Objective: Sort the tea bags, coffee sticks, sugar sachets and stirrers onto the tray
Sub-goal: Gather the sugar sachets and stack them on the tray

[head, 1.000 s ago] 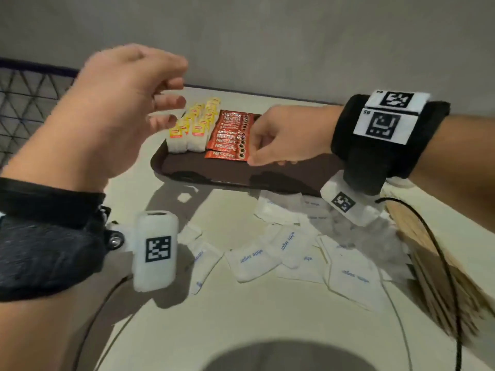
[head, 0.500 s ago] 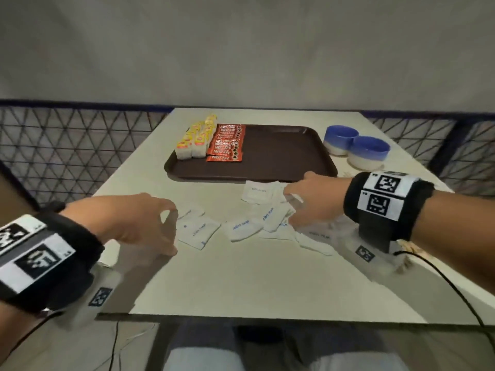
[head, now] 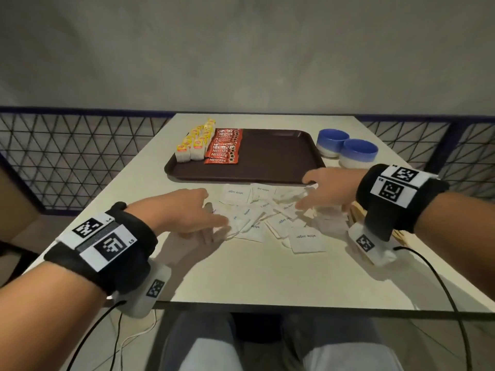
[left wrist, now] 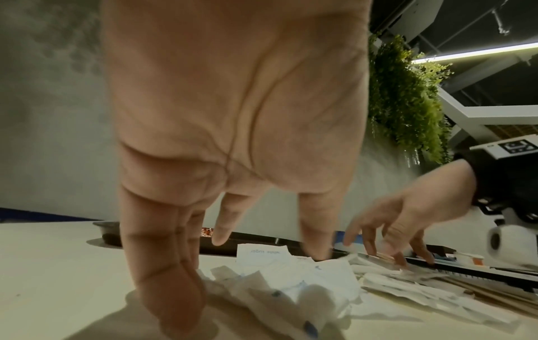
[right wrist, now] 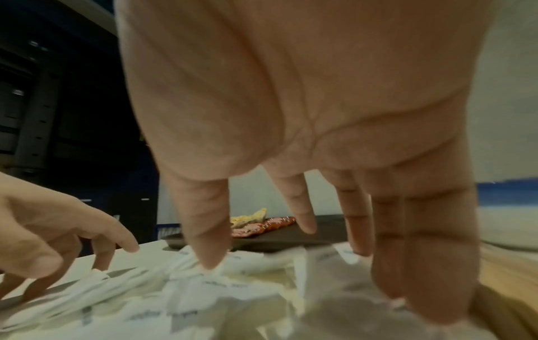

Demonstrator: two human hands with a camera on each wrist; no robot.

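Both of my hands are down on the pile of sugar sachets, which lies on the counter just in front of the tray. My left hand sits at the pile's left edge, fingers straight and spread wide, tips on the counter and the nearest sachets, gripping nothing. My right hand is over the pile's right side, close to the tray's near right corner, fingers also spread and extended, tips pressing on the sachets; it holds nothing that I can see. Its wrist view is blurred, so the exact contact is hard to read.

On the tray, the tea bags stand in rows at the far left end, and the coffee sticks lie stacked right beside them; the remainder of the tray is bare. The wooden stirrers lie on the counter to the right of the sachets, mostly hidden under my right wrist. Two blue bowls stand just beyond the tray's right edge.
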